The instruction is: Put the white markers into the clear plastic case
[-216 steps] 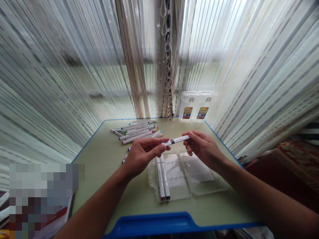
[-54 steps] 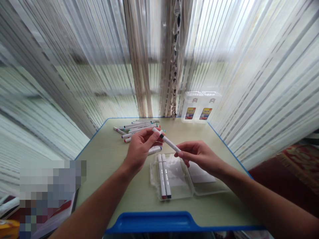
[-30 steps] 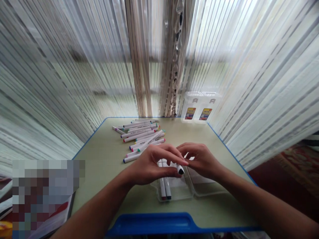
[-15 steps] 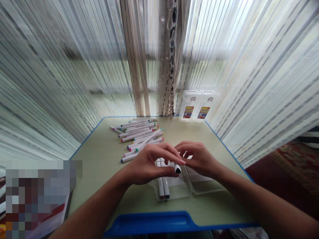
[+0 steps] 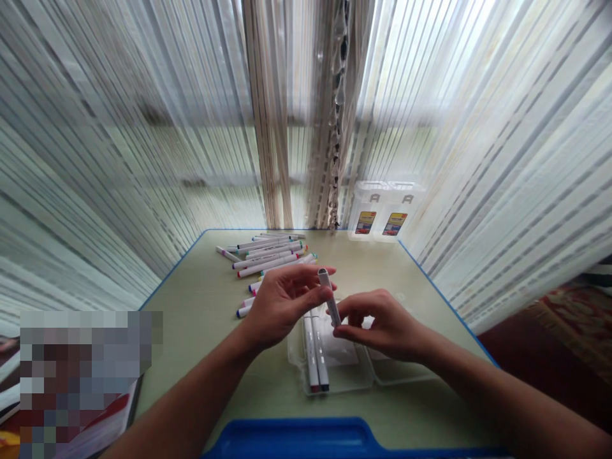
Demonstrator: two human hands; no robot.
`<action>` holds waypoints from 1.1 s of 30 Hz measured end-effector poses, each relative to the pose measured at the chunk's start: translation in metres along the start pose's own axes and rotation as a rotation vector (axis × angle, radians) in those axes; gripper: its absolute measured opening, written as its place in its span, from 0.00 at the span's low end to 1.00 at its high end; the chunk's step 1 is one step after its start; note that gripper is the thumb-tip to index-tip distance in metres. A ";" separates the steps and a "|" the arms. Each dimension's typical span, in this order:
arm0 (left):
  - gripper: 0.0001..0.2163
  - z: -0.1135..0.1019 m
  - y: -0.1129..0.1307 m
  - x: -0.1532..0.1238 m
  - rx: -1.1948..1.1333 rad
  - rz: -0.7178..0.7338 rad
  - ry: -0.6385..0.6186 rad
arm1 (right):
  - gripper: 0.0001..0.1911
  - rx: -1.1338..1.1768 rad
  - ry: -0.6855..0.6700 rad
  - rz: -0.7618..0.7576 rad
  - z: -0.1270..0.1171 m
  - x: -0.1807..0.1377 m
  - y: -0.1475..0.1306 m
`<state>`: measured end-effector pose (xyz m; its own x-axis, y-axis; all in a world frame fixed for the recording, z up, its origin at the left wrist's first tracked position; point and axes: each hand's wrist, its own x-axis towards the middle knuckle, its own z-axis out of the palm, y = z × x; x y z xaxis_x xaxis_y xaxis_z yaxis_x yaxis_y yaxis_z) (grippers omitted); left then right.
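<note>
Between my two hands a white marker (image 5: 331,299) with a dark end is held up at a tilt. My left hand (image 5: 287,296) pinches its upper part between thumb and fingers. Lower down, the fingertips of my right hand (image 5: 377,322) grip its other end. Beneath them an open clear plastic case (image 5: 344,382) lies on the table, its other half partly covered by my right hand and forearm. Two white markers (image 5: 316,357) lie side by side along the left side of the case. Behind my left hand is a loose pile of markers (image 5: 268,260), partly hidden.
Two clear cases with labels (image 5: 380,213) stand upright at the table's back right corner. The light table (image 5: 191,357) has a blue rim and a blue front tray (image 5: 296,440). String curtains (image 5: 143,146) hang around its back and sides.
The marker has turned from pointing toward me to standing more upright, its dark end now at the top. My right hand has moved lower and onto its bottom end. The view has shifted slightly.
</note>
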<state>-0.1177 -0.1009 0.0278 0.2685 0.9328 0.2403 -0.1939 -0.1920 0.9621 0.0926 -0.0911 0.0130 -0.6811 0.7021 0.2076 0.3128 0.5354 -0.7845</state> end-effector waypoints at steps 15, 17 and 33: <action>0.28 -0.001 -0.006 0.006 0.030 -0.029 0.104 | 0.22 0.634 -0.070 0.233 0.007 -0.002 0.003; 0.32 0.000 -0.007 0.005 0.027 -0.062 0.064 | 0.22 0.664 -0.057 0.238 0.008 -0.001 0.004; 0.34 -0.003 -0.008 0.010 -0.144 -0.230 0.197 | 0.35 0.834 0.034 0.177 0.007 0.000 0.001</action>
<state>-0.1165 -0.0890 0.0223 0.1362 0.9904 -0.0237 -0.2850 0.0621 0.9565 0.0886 -0.0943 0.0083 -0.6438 0.7636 0.0485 -0.1861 -0.0948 -0.9779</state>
